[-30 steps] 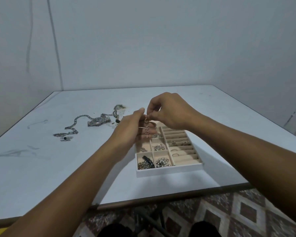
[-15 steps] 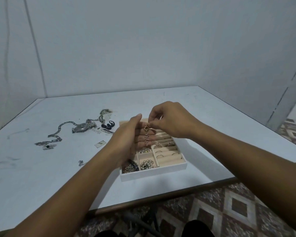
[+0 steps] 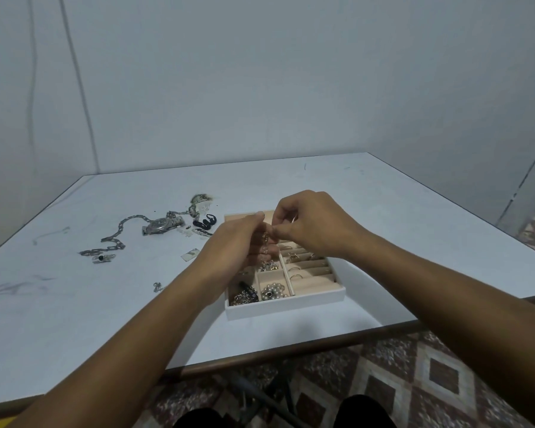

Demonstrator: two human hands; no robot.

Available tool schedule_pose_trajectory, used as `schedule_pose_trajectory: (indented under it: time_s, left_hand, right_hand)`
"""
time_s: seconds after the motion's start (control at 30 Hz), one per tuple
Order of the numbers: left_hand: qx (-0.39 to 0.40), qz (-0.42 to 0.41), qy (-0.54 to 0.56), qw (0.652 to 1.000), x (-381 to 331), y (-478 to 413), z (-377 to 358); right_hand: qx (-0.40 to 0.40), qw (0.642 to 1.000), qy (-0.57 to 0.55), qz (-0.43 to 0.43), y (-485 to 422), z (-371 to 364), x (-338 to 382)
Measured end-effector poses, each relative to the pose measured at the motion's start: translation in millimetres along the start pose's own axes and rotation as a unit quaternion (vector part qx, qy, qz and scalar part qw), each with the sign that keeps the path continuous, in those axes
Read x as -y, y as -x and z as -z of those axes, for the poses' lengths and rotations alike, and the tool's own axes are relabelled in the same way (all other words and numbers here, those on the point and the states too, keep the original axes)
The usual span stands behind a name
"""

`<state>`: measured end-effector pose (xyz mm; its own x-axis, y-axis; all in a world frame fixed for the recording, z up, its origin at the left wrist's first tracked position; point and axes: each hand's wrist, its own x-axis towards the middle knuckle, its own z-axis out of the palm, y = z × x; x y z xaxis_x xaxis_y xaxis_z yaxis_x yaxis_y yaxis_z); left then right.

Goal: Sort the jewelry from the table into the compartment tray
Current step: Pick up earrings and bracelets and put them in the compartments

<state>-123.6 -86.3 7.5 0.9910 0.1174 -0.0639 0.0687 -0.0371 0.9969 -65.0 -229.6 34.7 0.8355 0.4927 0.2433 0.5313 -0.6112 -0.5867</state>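
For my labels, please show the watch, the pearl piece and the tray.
watch [image 3: 160, 225]: head view, on its face.
pearl piece [image 3: 274, 291]: head view, on its beads.
tray [image 3: 286, 305]: head view, on its near wall.

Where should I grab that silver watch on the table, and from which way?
Probably pinch the wristwatch by its round case, across the near and far edges, from straight above. It lies flat on the table, and its band runs out left and right, so those edges look free. Mind the chain beside it.
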Motion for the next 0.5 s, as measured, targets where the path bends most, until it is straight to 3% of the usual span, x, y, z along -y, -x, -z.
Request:
schedule_pose_trajectory:
  time_s: [0.5]
  left_hand:
    - [-0.036,-0.026,-0.049,0.998,0,6,13]
  right_hand:
    - [-0.001,1.0,0.014,-0.012,-4,0,-9]
